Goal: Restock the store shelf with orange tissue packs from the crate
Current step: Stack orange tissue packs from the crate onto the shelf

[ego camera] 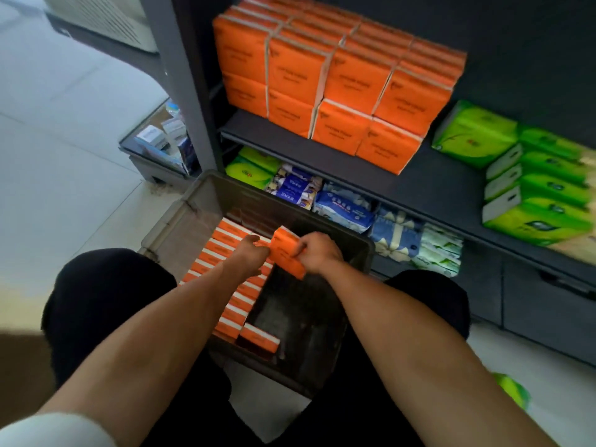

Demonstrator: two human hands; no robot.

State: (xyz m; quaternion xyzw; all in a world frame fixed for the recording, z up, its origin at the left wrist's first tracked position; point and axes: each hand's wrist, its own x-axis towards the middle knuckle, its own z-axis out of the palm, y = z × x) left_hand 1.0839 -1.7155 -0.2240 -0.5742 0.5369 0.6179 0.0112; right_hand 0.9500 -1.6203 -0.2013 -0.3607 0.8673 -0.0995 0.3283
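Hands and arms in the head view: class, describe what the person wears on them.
Both the left hand and the right hand are bare, with no gloves, rings or watch showing. The forearms are uncovered; a white sleeve edge shows on the left arm.

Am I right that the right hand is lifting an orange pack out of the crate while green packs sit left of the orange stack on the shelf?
Not quite. In the head view the green packs sit right of the orange stack. The right hand does hold an orange pack over the crate.
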